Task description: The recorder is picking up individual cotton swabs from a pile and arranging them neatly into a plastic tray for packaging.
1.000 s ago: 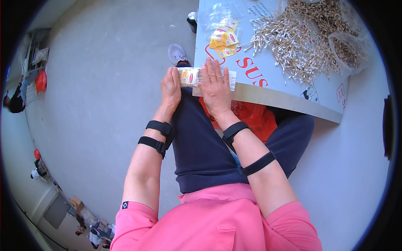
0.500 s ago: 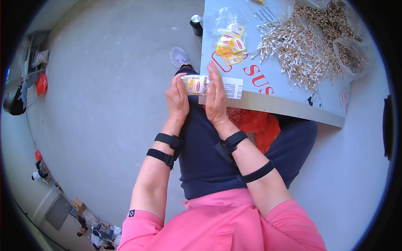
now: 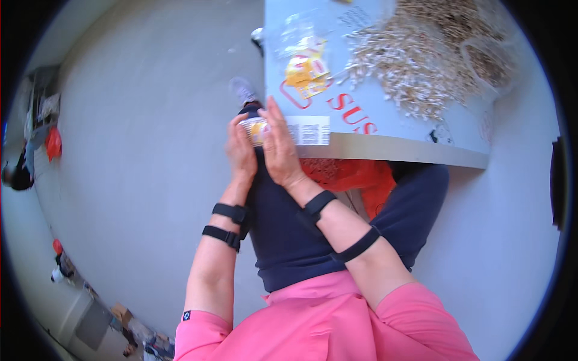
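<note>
Holding a packet of cotton swabs (image 3: 255, 130) above the left leg (image 3: 271, 210), just off the near left corner of the table (image 3: 349, 145). Gripping its left end with the left hand (image 3: 242, 157), curled in close; laying the right hand (image 3: 281, 151) across the other end, fingers nearly straight, not wrapped round it. Cannot tell, through blur, how the thumbs sit. Past the right hand, a white strip (image 3: 314, 130) over the table corner. Farther up, yellow cards (image 3: 306, 71) near clear wrappers (image 3: 299, 30), then a loose heap of swabs (image 3: 415, 72). Below the table, a red bag (image 3: 376, 183).

Before you, the pale grey worktop (image 3: 400, 127) carries a heap of cotton swabs (image 3: 415, 69), yellow-and-white cards (image 3: 307, 71) and clear plastic bags (image 3: 299, 30).
</note>
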Tool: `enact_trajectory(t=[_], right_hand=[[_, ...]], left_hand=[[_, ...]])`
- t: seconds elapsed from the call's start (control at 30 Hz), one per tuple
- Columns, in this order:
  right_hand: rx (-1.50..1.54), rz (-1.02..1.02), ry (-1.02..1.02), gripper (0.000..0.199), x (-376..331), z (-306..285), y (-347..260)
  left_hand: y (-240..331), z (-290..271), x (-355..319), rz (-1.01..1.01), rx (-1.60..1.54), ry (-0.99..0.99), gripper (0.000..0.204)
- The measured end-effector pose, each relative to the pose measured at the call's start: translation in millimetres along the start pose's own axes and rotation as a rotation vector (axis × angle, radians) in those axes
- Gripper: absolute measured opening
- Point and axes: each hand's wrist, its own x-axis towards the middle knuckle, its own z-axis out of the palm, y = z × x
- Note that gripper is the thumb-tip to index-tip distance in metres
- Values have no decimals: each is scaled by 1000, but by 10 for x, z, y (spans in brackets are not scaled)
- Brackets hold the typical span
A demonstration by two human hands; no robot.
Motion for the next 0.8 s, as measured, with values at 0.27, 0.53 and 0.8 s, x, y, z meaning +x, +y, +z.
enact_trajectory(t=[0.27, 0.53, 0.8], right_hand=[[-296, 12, 127, 28, -217, -1062, -22], [-583, 291, 436, 7, -95, -2360, 214], [-689, 141, 190, 15, -295, -2252, 311]], left_hand=[[-26, -270, 38, 135, 253, 224, 41], [1139, 323, -159, 252, 294, -585, 21], [1085, 1203, -638, 512, 297, -574, 17]])
